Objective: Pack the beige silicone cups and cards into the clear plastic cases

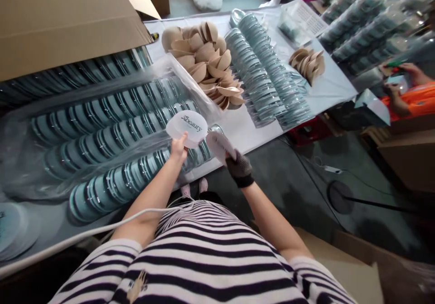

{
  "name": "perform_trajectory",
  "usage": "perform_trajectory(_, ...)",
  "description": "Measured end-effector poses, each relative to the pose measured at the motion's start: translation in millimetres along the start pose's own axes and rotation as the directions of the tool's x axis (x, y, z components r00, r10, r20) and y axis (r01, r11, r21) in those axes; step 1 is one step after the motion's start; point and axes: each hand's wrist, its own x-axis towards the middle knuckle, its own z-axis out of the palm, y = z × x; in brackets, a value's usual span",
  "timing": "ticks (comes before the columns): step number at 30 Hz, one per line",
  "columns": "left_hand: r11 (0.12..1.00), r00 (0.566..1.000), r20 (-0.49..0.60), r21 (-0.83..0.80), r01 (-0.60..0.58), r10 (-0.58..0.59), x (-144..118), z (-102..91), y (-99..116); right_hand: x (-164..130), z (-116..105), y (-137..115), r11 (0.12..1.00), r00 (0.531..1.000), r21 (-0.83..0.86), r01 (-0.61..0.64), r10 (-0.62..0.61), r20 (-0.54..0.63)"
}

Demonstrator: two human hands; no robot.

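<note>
On the left, four rows of teal compacts (102, 132) lie under clear plastic on the surface (244, 132). The bare left hand (179, 148) pinches one round white lid (189, 127) by its near edge, printed face up, lettering running left to right. The gloved right hand (239, 166) is clamped on one pale pad (220, 144), which points far-left. Farther off sits one heap of tan puffs (207, 64).
</note>
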Motion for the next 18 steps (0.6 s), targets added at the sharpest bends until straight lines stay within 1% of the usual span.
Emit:
perform_trajectory(2, 1.0, 1.0, -0.014, -0.012, -0.026, 0.025, 10.5, -0.5, 6.8, -23.8, 11.1, 7.8, 0.99, 0.984, -0.083, 0.114, -0.101, 0.144)
perform_trajectory(4, 1.0, 0.999, -0.026, -0.003, -0.024, 0.024, 17.6, -1.7, 7.3, -34.6, 28.8, -0.3, 0.973, 0.947, -0.112, 0.202, -0.165, 0.276)
perform_trajectory(6, 1.0, 0.999, -0.044, -0.001, -0.016, 0.016, 20.8, -3.6, 4.8, -28.6, 46.8, -19.7, 0.964, 0.918, -0.131, 0.231, -0.172, 0.359)
perform_trajectory(8, 1.0, 0.999, -0.055, -0.005, -0.002, 0.001, 21.8, -5.4, 2.7, -12.2, 58.7, -40.7, 0.964, 0.897, -0.137, 0.228, -0.154, 0.414)
perform_trajectory(10, 1.0, 0.998, -0.058, -0.011, 0.01, -0.011, 22.1, -6.5, 2.4, 3.3, 62.4, -54.6, 0.968, 0.889, -0.132, 0.212, -0.135, 0.437)
perform_trajectory(12, 1.0, 0.997, -0.07, -0.015, 0.019, -0.02, 22.9, -6.9, 3.2, 10.2, 60.4, -58.5, 0.972, 0.896, -0.137, 0.193, -0.117, 0.428)
perform_trajectory(15, 0.999, 0.995, -0.095, -0.021, 0.03, -0.032, 24.8, -6.8, 3.4, 7.1, 54.6, -54.6, 0.974, 0.918, -0.128, 0.187, -0.126, 0.376)
perform_trajectory(18, 0.999, 0.995, -0.091, -0.041, 0.026, -0.03, 26.9, -7.0, 1.9, 2.0, 49.7, -52.9, 0.971, 0.928, -0.11, 0.214, -0.166, 0.333)
